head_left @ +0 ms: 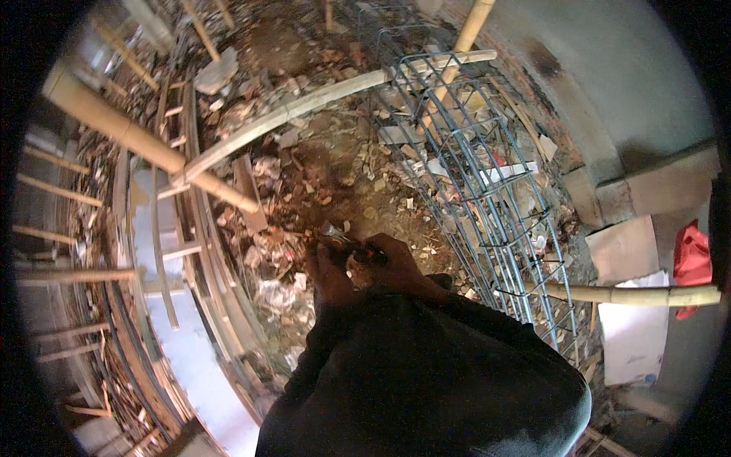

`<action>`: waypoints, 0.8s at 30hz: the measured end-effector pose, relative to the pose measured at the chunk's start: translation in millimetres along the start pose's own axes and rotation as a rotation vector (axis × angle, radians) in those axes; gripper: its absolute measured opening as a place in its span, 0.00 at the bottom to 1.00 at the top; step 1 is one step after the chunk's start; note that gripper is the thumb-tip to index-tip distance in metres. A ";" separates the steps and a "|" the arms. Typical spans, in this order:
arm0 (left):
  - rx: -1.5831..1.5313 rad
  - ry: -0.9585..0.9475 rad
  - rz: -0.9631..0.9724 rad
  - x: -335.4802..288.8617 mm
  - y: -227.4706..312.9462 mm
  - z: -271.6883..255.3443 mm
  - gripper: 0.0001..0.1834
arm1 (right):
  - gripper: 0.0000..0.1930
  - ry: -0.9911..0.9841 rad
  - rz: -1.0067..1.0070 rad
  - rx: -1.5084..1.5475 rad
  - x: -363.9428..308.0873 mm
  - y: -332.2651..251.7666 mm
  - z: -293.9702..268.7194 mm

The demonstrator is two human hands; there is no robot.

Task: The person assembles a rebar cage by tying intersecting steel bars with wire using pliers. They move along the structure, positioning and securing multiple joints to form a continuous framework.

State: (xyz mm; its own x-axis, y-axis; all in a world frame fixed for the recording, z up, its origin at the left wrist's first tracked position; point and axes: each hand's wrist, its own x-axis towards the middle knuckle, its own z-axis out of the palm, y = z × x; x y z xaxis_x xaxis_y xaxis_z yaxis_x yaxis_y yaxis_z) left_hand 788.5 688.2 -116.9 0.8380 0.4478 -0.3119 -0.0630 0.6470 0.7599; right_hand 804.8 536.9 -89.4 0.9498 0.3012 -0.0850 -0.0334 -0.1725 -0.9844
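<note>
Close together in front of my dark clothing, my two hands meet over the rubble-strewn ground. My left hand (328,273) is closed, its fingers curled inward beside a small shiny piece (329,229) at the fingertips; what it grips is too small and dim to name. My right hand (396,263) is wrapped around a dark object with orange marks (368,254), perhaps a handle. Its kind cannot be made out, since the fingers hide most of it. Both dark sleeves come up from below.
A long rebar cage (487,179) lies at the right, with a timber strip (304,105) touching its far end. Bamboo poles (126,122) slant across the left. Boards and a pale sheet (179,324) lie left; a red cloth-like piece (691,263) and white panels (634,335) stand right.
</note>
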 end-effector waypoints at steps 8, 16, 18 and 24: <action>0.619 -0.534 0.477 272.1 21.1 -16.8 0.14 | 0.21 0.521 0.237 -0.019 121.9 -9.9 28.1; 1.384 -0.951 0.648 462.7 -17.4 -13.4 0.26 | 0.20 1.124 0.046 -0.076 164.4 51.3 22.0; 1.427 -0.956 0.612 463.0 -49.9 -17.8 0.25 | 0.26 1.288 0.236 -0.419 169.1 77.7 21.8; 1.361 -0.917 0.320 420.5 -110.8 -23.7 0.24 | 0.27 0.984 0.265 0.262 203.8 111.9 7.6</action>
State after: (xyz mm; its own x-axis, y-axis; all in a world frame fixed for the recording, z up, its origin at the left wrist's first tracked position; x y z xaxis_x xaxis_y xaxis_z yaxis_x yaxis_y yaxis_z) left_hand 1135.0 819.4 -345.8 0.9343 -0.3562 -0.0158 -0.2098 -0.5851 0.7834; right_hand 992.2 586.1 -218.1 0.7322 -0.6311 -0.2561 -0.2323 0.1221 -0.9650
